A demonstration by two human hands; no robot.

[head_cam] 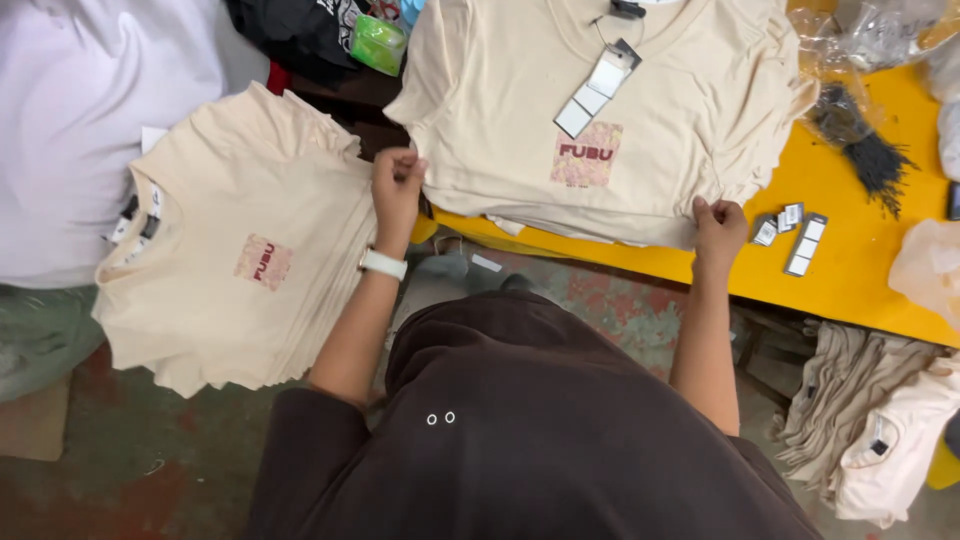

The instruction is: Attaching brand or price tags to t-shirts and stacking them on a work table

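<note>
Bright, even light from overhead, no hard glare anywhere. Soft shadow only under the hem of the cream T-shirt [610, 110] pinched between left hand [397, 185] and right hand [718, 225], and darker below the yellow table [870, 260] edge. Sharp focus around both grips (print on the chest crisp enough). Slight sheen off the clear plastic bags [880, 30] up and right of the right hand. White fabric [80, 120] far left of the left hand near blown out. Mild wide-angle stretching toward the corners.
</note>
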